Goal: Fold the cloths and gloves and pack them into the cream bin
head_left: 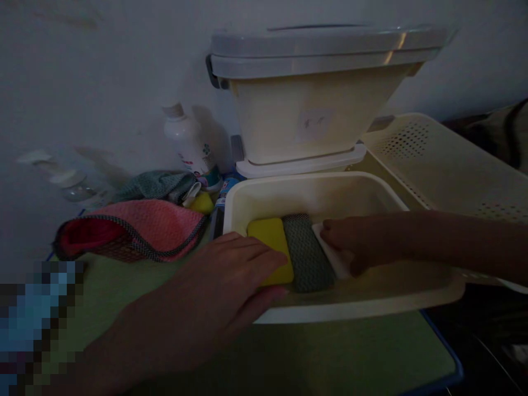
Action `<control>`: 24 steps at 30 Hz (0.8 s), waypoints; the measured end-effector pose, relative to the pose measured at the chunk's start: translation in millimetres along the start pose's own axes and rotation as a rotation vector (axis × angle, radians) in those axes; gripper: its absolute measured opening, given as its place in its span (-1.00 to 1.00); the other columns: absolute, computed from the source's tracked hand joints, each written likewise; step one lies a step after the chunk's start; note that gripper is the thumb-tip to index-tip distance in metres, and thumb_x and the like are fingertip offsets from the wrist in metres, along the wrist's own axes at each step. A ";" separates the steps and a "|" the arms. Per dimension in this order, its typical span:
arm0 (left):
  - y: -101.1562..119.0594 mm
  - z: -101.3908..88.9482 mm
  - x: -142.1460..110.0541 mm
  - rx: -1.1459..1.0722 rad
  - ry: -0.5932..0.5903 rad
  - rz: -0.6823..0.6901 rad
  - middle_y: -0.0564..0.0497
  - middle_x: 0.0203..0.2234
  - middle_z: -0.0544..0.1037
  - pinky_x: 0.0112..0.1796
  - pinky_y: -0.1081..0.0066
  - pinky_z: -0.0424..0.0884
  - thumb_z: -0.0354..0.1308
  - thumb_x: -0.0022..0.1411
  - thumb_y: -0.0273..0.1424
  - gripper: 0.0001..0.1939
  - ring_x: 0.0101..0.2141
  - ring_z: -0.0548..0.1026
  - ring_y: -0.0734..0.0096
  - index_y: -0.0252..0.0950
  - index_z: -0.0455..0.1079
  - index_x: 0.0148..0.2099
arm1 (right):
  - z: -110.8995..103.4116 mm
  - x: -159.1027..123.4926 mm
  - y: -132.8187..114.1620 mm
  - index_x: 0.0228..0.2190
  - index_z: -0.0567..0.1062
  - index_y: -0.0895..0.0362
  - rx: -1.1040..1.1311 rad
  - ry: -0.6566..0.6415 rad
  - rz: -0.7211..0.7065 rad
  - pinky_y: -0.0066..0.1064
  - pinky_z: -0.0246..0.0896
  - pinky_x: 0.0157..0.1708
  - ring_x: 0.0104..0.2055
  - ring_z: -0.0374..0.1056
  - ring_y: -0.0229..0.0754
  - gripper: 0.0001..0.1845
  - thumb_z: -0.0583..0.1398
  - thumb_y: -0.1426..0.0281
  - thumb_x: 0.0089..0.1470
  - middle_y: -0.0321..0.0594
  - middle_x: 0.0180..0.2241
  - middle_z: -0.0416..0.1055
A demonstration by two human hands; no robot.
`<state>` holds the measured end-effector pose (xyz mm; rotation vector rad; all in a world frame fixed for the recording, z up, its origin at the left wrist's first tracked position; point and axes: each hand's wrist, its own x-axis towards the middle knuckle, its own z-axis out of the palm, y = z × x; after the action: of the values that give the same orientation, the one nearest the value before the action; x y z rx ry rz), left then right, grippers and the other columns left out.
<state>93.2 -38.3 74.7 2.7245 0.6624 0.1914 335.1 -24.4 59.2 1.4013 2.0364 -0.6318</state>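
Observation:
My left hand (pixel 231 280) reaches over the near left of a cream plastic tub (pixel 350 313). Its fingers lie over a yellow sponge (pixel 269 234), the thumb held apart from them; whether they press on it I cannot tell. Beside the sponge, inside the tub, is a folded grey-green mesh cloth (pixel 309 258). From the right, my right hand (pixel 346 242) dips into the tub, its fingers closed on a flat white pad (pixel 334 258) standing slantwise against the grey-green cloth. The hand hides part of the pad.
Behind the tub stands a lidded storage box (pixel 272 110). A perforated white basket (pixel 445 159) is at right. Left are a pink cloth (pixel 165 223), a grey-green cloth (pixel 152 184), a white bottle (pixel 187 143) and a pump bottle (pixel 72 184). The green table (pixel 330 357) has a blue edge.

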 end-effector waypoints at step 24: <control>-0.7 0.4 -0.5 0.004 -0.009 0.014 0.00 -0.17 0.52 -0.19 0.36 0.37 -0.22 0.39 -0.25 -0.65 -0.18 0.46 0.36 -0.22 0.36 -0.07 | 21.2 24.6 6.3 -0.14 0.45 0.34 -0.109 0.094 -0.031 -0.33 0.31 -0.28 -0.20 0.42 0.02 -0.32 0.42 0.56 -0.43 0.08 -0.12 0.43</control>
<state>92.6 -38.1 74.0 2.7327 0.6414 0.1808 338.4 -20.1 26.6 1.3615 2.1355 -0.4681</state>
